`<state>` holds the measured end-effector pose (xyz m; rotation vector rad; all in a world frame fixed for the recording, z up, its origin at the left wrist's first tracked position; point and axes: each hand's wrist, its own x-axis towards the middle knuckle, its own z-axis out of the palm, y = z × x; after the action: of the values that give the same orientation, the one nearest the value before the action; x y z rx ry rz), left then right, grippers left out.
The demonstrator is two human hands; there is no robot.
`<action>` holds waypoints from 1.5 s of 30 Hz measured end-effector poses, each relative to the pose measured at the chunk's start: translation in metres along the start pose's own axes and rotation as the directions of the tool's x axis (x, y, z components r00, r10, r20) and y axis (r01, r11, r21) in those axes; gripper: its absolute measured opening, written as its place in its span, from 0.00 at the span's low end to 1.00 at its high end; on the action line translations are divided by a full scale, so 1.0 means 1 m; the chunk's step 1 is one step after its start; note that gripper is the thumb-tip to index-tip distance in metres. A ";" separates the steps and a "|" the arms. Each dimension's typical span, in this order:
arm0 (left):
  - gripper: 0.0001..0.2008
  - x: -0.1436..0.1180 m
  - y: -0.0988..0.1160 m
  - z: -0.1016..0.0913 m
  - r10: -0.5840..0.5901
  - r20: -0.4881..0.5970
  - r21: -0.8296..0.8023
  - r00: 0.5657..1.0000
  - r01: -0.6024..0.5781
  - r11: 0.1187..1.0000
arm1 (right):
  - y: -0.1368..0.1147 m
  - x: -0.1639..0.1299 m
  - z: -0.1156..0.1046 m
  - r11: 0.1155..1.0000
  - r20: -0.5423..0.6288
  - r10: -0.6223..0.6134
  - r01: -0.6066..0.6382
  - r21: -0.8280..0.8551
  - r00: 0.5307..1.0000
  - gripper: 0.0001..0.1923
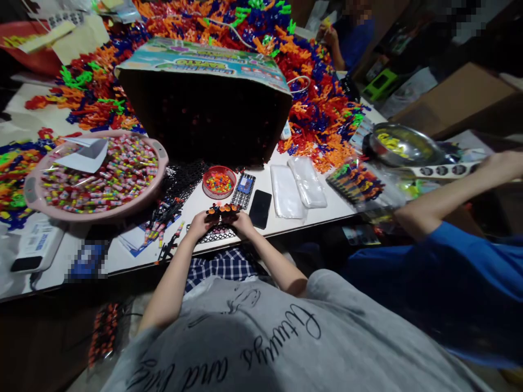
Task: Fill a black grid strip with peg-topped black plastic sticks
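Between my two hands, at the near edge of the table, is a row of small black plastic pieces with orange round ends [223, 210]. My left hand [198, 224] is closed on its left end, and my right hand [244, 223] grips the right end. A black perforated plastic strip [216, 234] lies just below them. Beyond my hands stands a small red basket [205, 190] of coloured candy-like beads. A black phone [260, 209] rests right of my right hand, beside another perforated black tray [241, 202] carrying a blue card.
A pink tub [162, 158] of small wrapped tubes stands left. An open cardboard box [204, 65] lies before a heap of colourful plastic pieces [322, 98]. Clear plastic bags [286, 190] lie right. A co-worker's arm [445, 196] reaches in from the right; another person [355, 38] sits behind.
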<state>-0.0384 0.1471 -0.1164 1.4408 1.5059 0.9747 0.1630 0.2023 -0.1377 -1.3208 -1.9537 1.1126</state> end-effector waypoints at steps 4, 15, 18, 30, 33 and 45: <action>0.20 -0.005 0.007 0.003 0.038 -0.021 0.055 0.999 -0.037 0.998 | -0.001 -0.003 -0.001 0.999 0.002 0.032 -0.032 -0.008 0.999 0.10; 0.30 -0.132 0.048 -0.049 -0.099 -0.270 0.672 0.958 0.262 0.693 | -0.007 0.001 -0.008 0.998 0.042 0.046 -0.049 0.050 0.998 0.11; 0.30 -0.183 0.040 -0.056 -0.162 -0.332 0.734 0.929 0.363 0.574 | -0.005 0.003 -0.011 0.998 0.070 0.046 -0.049 0.032 0.996 0.12; 0.13 -0.191 0.055 -0.069 0.047 -0.454 0.646 0.890 0.292 0.705 | -0.088 -0.100 -0.030 0.965 0.000 -0.241 0.240 -0.101 0.970 0.15; 0.10 -0.193 0.081 -0.076 0.234 -0.349 0.673 0.908 0.069 0.736 | -0.111 -0.097 -0.005 0.910 0.175 -0.392 0.409 -0.069 0.903 0.23; 0.14 -0.173 0.095 -0.084 0.256 -0.497 0.339 0.829 -0.087 0.937 | -0.117 -0.097 0.052 0.907 0.369 -0.422 0.378 0.188 0.828 0.06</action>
<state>-0.0796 -0.0209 0.0106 1.6252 2.0275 1.3919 0.1025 0.0741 -0.0630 -0.6000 -2.2841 1.3207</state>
